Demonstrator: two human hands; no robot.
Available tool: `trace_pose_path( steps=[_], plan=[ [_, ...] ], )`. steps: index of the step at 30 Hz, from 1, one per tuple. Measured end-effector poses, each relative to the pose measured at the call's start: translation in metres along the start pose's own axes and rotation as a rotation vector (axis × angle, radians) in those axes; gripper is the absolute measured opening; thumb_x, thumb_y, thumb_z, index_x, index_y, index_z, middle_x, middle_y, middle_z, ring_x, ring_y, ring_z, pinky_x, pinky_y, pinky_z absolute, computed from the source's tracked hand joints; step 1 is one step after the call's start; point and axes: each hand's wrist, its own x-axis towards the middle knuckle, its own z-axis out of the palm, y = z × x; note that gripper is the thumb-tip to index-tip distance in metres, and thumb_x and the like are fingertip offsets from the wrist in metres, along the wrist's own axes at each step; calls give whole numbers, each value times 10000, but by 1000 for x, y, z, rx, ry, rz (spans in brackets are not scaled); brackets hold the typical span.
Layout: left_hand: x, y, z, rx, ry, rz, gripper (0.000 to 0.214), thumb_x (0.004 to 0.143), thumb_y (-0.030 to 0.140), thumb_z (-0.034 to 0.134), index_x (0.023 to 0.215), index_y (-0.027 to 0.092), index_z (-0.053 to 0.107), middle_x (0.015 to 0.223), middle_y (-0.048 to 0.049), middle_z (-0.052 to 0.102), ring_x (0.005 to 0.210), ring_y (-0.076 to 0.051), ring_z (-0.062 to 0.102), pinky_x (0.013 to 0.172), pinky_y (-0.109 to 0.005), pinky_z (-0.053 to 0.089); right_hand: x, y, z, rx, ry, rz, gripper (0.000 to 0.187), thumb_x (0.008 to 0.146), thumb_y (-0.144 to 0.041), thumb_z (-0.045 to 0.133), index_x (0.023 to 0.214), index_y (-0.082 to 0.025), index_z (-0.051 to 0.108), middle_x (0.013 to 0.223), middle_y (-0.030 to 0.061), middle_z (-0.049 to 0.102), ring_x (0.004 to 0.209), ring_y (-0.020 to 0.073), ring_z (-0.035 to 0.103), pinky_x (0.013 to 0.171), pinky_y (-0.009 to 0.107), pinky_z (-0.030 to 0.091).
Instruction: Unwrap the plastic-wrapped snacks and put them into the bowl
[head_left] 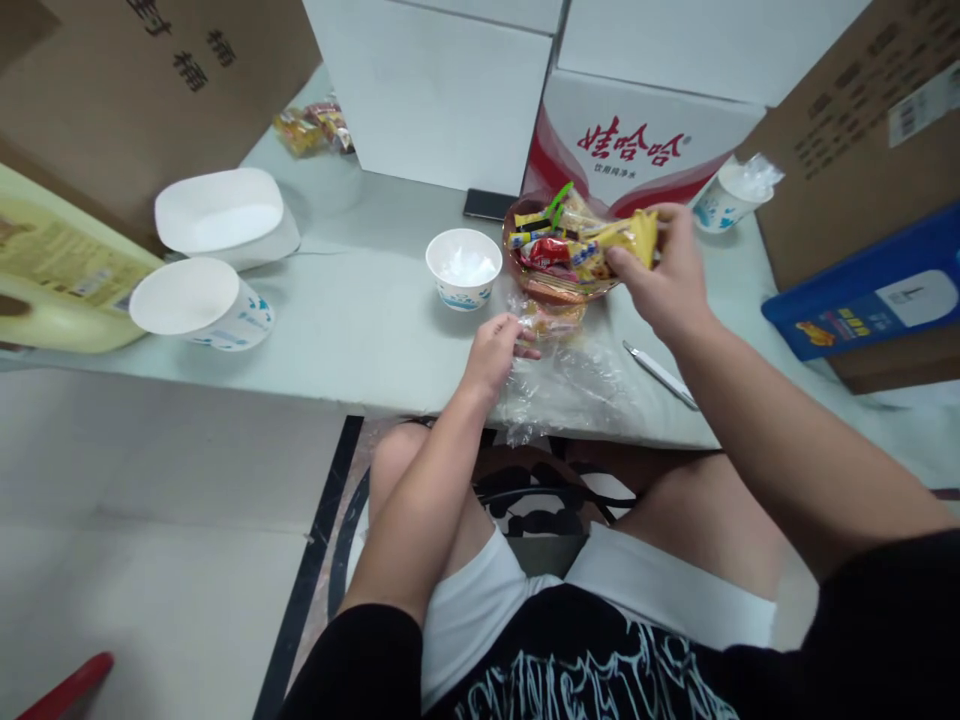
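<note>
A bowl [517, 265] heaped with wrapped snacks stands in front of the red-and-white carton. My right hand [675, 275] is closed round a yellow snack packet [637, 238] at the bowl's right side. My left hand [495, 352] is at the bowl's near side, thumb and fingers pinching the edge of a clear plastic bag [577, 385]. That crumpled bag lies along the table's front edge, below the bowl. An orange wrapped snack [555, 318] rests between the bag and the bowl, by my left fingertips. Left of the bowl is a paper bowl [463, 262] with clear plastic in it.
A utility knife [660, 375] lies right of the bag. A dark phone-like slab [489, 205] lies behind the paper bowl. At left stand a paper tub [199, 300], a white container [225, 215] and a yellow jug [67, 265]. Cartons [450, 90] line the back; a blue package [870, 290] is at right.
</note>
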Motion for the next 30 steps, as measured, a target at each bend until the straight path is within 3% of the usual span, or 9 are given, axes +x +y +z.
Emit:
trace_pose_path(
  steps=[6, 11, 13, 16, 19, 21, 25, 27, 30],
  plan=[
    [0, -3, -4, -4, -7, 12, 192, 872, 170, 526, 680, 171, 514, 768, -23, 648, 583, -131, 656, 560, -230, 431, 26, 8, 36, -237, -191, -87, 290, 777, -453, 765, 933, -243, 640, 932, 98, 690, 1047, 356, 623, 934, 567, 463],
    [1, -2, -8, -4, -14, 26, 186, 872, 171, 517, 686, 169, 522, 765, -34, 648, 570, -125, 646, 545, -230, 407, 25, 7, 7, -227, -103, -66, 274, 889, -502, 637, 962, -242, 684, 1055, 112, 692, 1140, 344, 594, 1013, 572, 432],
    [-1, 1, -8, 6, -69, -11, 161, 862, 191, 516, 702, 173, 513, 746, -41, 649, 559, -129, 644, 497, -216, 358, 7, -1, -14, -147, -76, -107, 298, 935, -508, 575, 1045, -254, 685, 1108, 102, 695, 1139, 315, 610, 1020, 526, 454],
    [-4, 4, -6, 26, -295, -134, 103, 820, 254, 544, 763, 182, 495, 768, -48, 676, 564, -144, 672, 413, -191, 200, -45, -13, -39, 75, -209, -220, 416, 958, -537, 532, 1263, -270, 625, 1280, 92, 677, 1206, 310, 621, 1044, 507, 476],
    [-7, 3, -4, -6, -516, -204, 192, 757, 318, 591, 792, 192, 450, 807, -44, 709, 562, -133, 685, 384, -187, 98, -104, -13, -47, 189, -434, -200, 679, 877, -588, 650, 1453, -270, 484, 1498, 121, 552, 1370, 347, 530, 1133, 519, 433],
    [-7, 1, -3, -51, -630, -236, 256, 723, 355, 617, 779, 198, 423, 787, -43, 716, 544, -128, 678, 371, -191, 82, -131, -7, -43, 173, -487, -117, 795, 813, -582, 730, 1478, -249, 449, 1533, 153, 517, 1389, 359, 516, 1140, 534, 429],
    [-5, -4, -1, -98, -753, -283, 331, 685, 418, 660, 753, 205, 416, 723, -37, 703, 511, -136, 659, 353, -201, 88, -147, 7, -28, 212, -451, 30, 265, 881, -478, 675, 1007, -245, 658, 1352, 131, 672, 1367, 351, 550, 1110, 559, 445],
    [-4, -4, -3, -50, -698, -266, 345, 703, 449, 664, 747, 203, 427, 735, -40, 705, 520, -135, 658, 351, -193, 117, -142, 13, -24, 310, -391, 101, 236, 905, -463, 638, 824, -244, 609, 1130, 100, 758, 1257, 334, 638, 1031, 534, 504],
    [-3, -1, -11, 99, -507, -186, 341, 774, 492, 651, 789, 186, 501, 815, -54, 718, 613, -129, 679, 407, -171, 300, -134, 20, -23, 451, -245, 280, 238, 888, -459, 650, 818, -252, 556, 733, 10, 713, 742, 229, 729, 691, 369, 577]
  ],
)
